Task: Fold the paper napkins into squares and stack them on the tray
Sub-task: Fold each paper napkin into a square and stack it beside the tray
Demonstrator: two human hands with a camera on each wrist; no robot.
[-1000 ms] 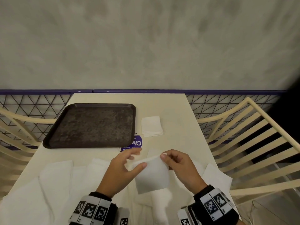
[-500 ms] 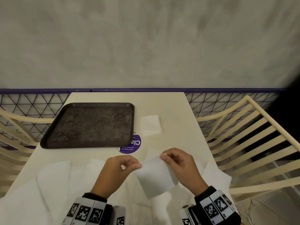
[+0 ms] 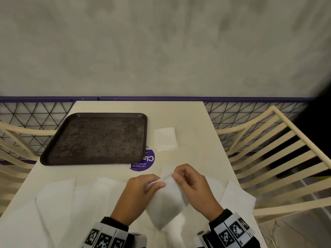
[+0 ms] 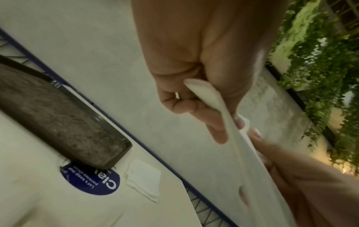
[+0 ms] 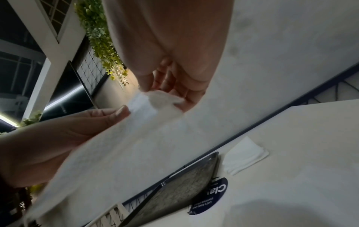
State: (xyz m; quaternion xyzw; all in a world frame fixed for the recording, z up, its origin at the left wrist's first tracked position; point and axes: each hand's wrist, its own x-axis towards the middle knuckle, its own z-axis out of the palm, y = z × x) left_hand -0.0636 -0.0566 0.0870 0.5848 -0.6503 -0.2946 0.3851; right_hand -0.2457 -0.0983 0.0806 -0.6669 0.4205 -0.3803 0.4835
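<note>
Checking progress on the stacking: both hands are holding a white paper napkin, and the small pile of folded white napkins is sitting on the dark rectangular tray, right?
Not quite: the pile of folded white napkins lies on the cream table beside the dark rectangular tray, as the head view shows. The rest stands.

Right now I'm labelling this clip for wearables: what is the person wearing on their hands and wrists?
Both hands are bare, no gloves or rings visible. The left wrist and right wrist each carry a black cuff under a band of white tiles printed with black square-patterned markers. No cables show.
</note>
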